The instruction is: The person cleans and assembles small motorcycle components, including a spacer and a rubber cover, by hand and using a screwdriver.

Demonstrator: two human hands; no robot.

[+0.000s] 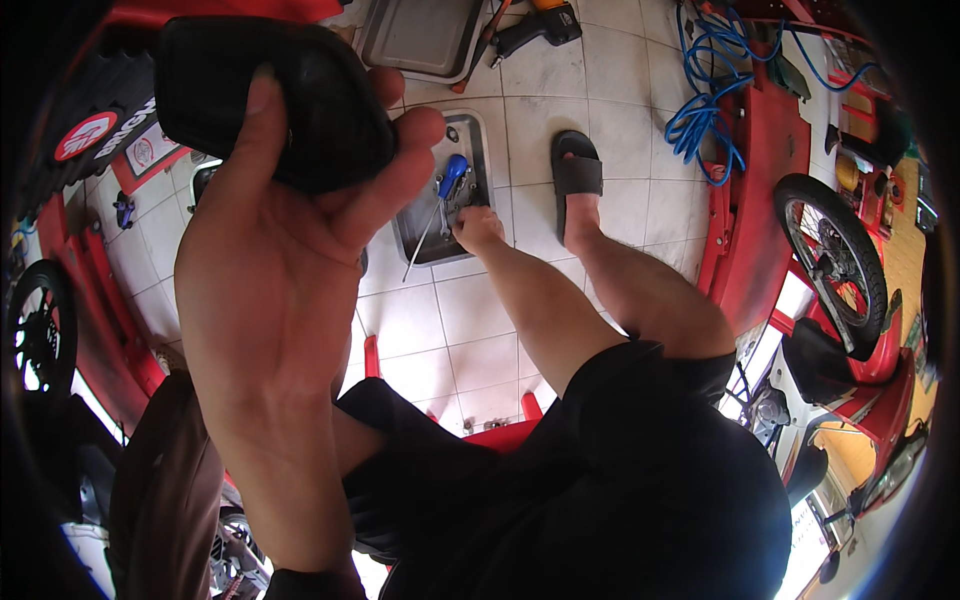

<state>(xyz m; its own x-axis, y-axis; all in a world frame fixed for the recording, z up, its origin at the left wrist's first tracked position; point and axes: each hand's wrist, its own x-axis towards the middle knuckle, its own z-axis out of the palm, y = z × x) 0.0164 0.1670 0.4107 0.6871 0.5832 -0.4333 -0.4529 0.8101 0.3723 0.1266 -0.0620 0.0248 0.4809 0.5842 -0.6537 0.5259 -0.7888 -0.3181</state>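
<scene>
My left hand [285,230] is raised close up, palm toward me, with its thumb and fingers gripping a black rounded part [275,100] with a smooth, hollow-looking face; its exact kind I cannot tell. Farther down, my right hand [478,230] reaches into a grey metal tray [403,225] on the floor. Its fingers are curled at the tray's right side, and whatever they hold, if anything, is hidden. Beside it lies a screwdriver [453,175] with a blue handle, its shaft slanting across the tray's near rim. Small metal pieces [452,133] sit in the tray.
A second grey tray [420,35] and a black power tool [540,30] lie beyond on white tiles. My sandalled foot [577,180] stands right of the tray. Red lift frames flank both sides, with a blue coiled hose [705,130] and a wheel [835,260] at right.
</scene>
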